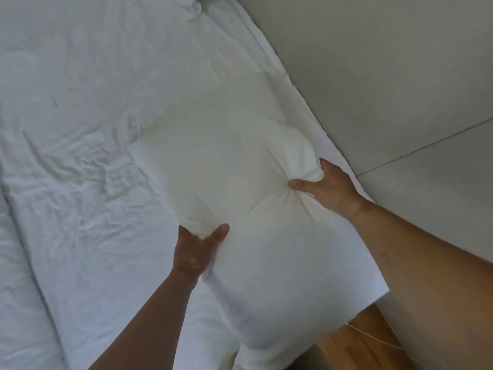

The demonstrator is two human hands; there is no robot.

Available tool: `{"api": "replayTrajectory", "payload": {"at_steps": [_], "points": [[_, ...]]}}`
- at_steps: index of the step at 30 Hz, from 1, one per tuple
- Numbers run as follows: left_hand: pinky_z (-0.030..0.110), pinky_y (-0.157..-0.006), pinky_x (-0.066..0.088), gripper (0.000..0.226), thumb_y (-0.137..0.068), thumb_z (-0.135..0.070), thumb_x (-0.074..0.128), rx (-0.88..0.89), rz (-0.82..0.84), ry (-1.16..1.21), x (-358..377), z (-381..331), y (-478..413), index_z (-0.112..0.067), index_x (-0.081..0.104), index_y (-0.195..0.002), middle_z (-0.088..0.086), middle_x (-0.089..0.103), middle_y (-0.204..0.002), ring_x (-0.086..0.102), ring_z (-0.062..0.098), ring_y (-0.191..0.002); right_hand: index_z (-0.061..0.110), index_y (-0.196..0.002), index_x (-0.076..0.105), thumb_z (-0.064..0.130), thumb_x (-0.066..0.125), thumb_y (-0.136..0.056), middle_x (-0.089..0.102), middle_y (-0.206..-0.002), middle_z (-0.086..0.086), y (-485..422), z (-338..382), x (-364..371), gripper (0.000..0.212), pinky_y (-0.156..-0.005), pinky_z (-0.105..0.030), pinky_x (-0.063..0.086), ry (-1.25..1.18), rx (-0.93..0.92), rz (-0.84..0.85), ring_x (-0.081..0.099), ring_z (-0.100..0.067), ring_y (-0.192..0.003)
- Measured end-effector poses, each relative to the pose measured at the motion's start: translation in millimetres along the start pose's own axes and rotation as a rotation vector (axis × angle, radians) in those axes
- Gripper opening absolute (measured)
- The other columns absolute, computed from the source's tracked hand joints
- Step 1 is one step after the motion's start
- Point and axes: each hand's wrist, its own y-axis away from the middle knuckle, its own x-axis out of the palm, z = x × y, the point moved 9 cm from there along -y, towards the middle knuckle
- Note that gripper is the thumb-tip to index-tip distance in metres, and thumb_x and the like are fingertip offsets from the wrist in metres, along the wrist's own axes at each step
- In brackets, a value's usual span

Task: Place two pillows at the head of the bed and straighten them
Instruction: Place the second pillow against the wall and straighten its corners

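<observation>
Head view: a person holds a white pillow (240,188) in both bare hands over a bed made up with a wrinkled white sheet (80,161). The pillow sits toward the right side of the bed, close to the grey padded headboard (373,76) that runs diagonally across the upper right. Its far end lies over the sheet; its near end bulges toward the camera, past the corner of the bed.

The left hand (197,252) grips the pillow's left edge, thumb spread on top and the other fingers tucked under the fabric and out of sight. The right hand (328,188) is closed on a bunch of the pillow's upper surface near its right edge, thumb pressed flat across the top, the cloth puckering into radiating creases where it is pinched. Both forearms are bare and reach in from the bottom of the frame.

A seam (426,145) crosses the headboard at right. A strip of wooden floor (354,345) shows at the bottom between the bed and the headboard, with a thin pale cord (373,336) lying across it. At the top edge, a bunched fold of white fabric (192,9) rests on the bed beside the headboard; whether it is a second pillow cannot be told.
</observation>
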Motion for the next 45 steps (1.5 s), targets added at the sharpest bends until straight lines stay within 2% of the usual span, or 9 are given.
{"api": "replayTrajectory", "payload": {"at_steps": [4, 8, 14, 18, 24, 33, 37, 42, 45], "points": [[0.032, -0.074, 0.058, 0.072, -0.059, -0.052, 0.095, -0.025, -0.067, -0.16, -16, -43, -11, -0.01, 0.078, -0.115, 0.003, 0.082, -0.102, 0.077, 0.029, -0.101, 0.027, -0.131, 0.06, 0.07, 0.082, -0.069, 0.068, -0.112, 0.013, 2, -7, -3, 0.079, -0.082, -0.027, 0.046, 0.063, 0.052, -0.033, 0.061, -0.014, -0.101], [0.052, -0.113, 0.049, 0.127, -0.067, -0.063, 0.091, 0.053, -0.215, -0.336, -32, -129, -18, -0.014, 0.027, -0.165, 0.024, 0.047, -0.159, 0.051, 0.043, -0.144, 0.027, -0.152, 0.044, 0.086, 0.069, -0.063, 0.063, -0.135, 0.003, 23, -27, -22, 0.109, -0.103, -0.043, 0.05, 0.174, 0.176, -0.01, 0.06, -0.024, -0.126], [0.046, -0.123, 0.038, 0.118, -0.07, -0.06, 0.09, 0.478, 0.105, -1.142, 49, -263, -53, -0.02, 0.033, -0.164, 0.013, 0.033, -0.165, 0.039, 0.034, -0.153, 0.037, -0.155, 0.038, 0.077, 0.076, -0.062, 0.061, -0.127, 0.011, 73, -77, -31, 0.108, -0.08, -0.023, 0.051, -0.048, 0.259, 0.086, 0.065, -0.009, -0.096], [0.038, -0.119, 0.04, 0.089, -0.081, -0.052, 0.086, 0.69, 0.395, -1.49, 133, -315, -66, -0.027, 0.047, -0.158, 0.01, 0.044, -0.163, 0.049, 0.032, -0.147, 0.05, -0.157, 0.028, 0.09, 0.077, -0.04, 0.054, -0.133, 0.023, 88, -124, -26, 0.133, -0.092, -0.024, 0.043, -0.118, 0.324, 0.139, 0.054, -0.007, -0.118], [0.038, -0.112, 0.045, 0.088, -0.082, -0.035, 0.09, 0.816, 0.573, -1.868, 234, -315, -95, -0.033, 0.047, -0.158, 0.005, 0.047, -0.163, 0.054, 0.033, -0.14, 0.075, -0.117, 0.039, 0.053, 0.096, -0.058, 0.065, -0.112, 0.042, 82, -148, -20, 0.085, -0.086, -0.011, 0.044, -0.153, 0.311, 0.221, 0.056, 0.016, -0.112], [0.044, -0.102, 0.041, 0.112, -0.057, -0.043, 0.103, 0.673, 0.548, -2.189, 274, -281, -133, -0.034, 0.045, -0.153, 0.003, 0.059, -0.148, 0.056, 0.028, -0.114, 0.039, -0.139, 0.052, 0.051, 0.099, -0.051, 0.063, -0.122, 0.025, 56, -174, -15, 0.1, -0.101, -0.029, 0.044, -0.081, 0.336, 0.19, 0.059, -0.008, -0.117], [0.058, -0.114, 0.028, 0.123, -0.048, -0.069, 0.095, 0.685, 0.382, -2.299, 257, -288, -129, -0.035, 0.043, -0.155, -0.001, 0.061, -0.152, 0.053, 0.033, -0.141, 0.034, -0.122, 0.063, 0.059, 0.097, -0.046, 0.069, -0.11, 0.018, 77, -173, -20, 0.087, -0.092, -0.029, 0.047, 0.001, 0.39, 0.171, 0.063, -0.011, -0.106], [0.044, -0.087, 0.029, 0.05, -0.073, -0.066, 0.082, 0.842, 0.311, -2.307, 225, -310, -97, -0.03, 0.065, -0.103, -0.009, 0.07, -0.103, 0.062, 0.024, -0.11, 0.03, -0.097, 0.072, 0.069, 0.091, -0.045, 0.074, -0.092, 0.012, 109, -157, -22, 0.067, -0.085, -0.035, 0.057, 0.006, 0.4, 0.072, 0.068, -0.01, -0.09], [0.048, -0.095, 0.036, 0.043, -0.081, -0.067, 0.074, 0.961, 0.274, -2.357, 205, -331, -64, -0.032, 0.072, -0.107, -0.012, 0.07, -0.11, 0.062, 0.02, -0.117, 0.034, -0.097, 0.07, 0.081, 0.083, -0.035, 0.07, -0.096, 0.012, 135, -146, -37, 0.078, -0.081, -0.036, 0.058, 0.044, 0.432, -0.004, 0.068, -0.013, -0.092]]}}
